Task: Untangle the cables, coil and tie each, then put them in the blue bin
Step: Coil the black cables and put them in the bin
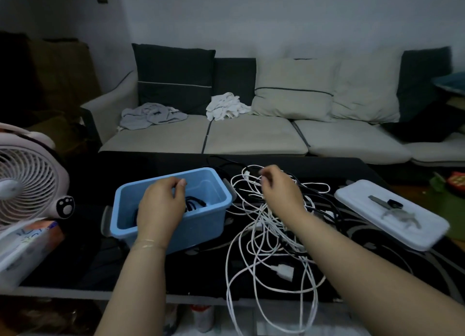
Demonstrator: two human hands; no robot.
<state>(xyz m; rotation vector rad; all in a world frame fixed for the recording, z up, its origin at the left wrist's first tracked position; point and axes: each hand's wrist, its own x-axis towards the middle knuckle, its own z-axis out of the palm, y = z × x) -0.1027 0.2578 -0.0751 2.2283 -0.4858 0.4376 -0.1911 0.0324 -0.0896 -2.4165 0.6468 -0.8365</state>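
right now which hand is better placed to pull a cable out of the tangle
Right. The right hand is already over the cable tangle, fingers curled at a white strand. The left hand hovers over the blue bin.

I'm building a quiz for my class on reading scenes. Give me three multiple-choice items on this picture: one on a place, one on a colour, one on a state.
1. Where does the white lid lie?
A. right of the cable tangle
B. on the bin
C. on the sofa

2. What colour is the coil already in the blue bin?
A. white
B. black
C. red

3. What state is the main pile of white cables in?
A. neatly coiled and tied
B. packed in the bin
C. loose and tangled on the table

Answers:
1 A, the lid rests on the table beyond the right hand.
2 B, a dark coil shows past the left hand.
3 C, the loops sprawl across the dark table and over its front edge.
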